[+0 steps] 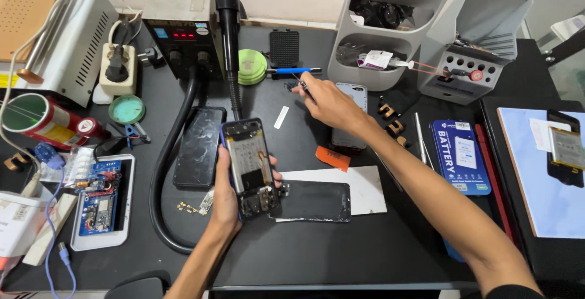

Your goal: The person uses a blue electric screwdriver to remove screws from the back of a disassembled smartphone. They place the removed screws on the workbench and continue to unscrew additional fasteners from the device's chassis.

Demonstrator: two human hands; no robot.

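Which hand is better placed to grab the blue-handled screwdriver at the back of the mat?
Right, probably. The right hand is stretched out just short of the blue-handled screwdriver, though it already pinches a thin dark tool. The left hand is nearer the body, wrapped around the opened phone.

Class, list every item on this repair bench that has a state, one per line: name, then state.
opened phone: back off, insides exposed, gripped in left hand
thin tool: pinched in the fingers of the right hand
black screen panel: detached, lying flat on the white sheet
hot-air station: display lit
power plug: plugged into socket
dark phone: lying flat
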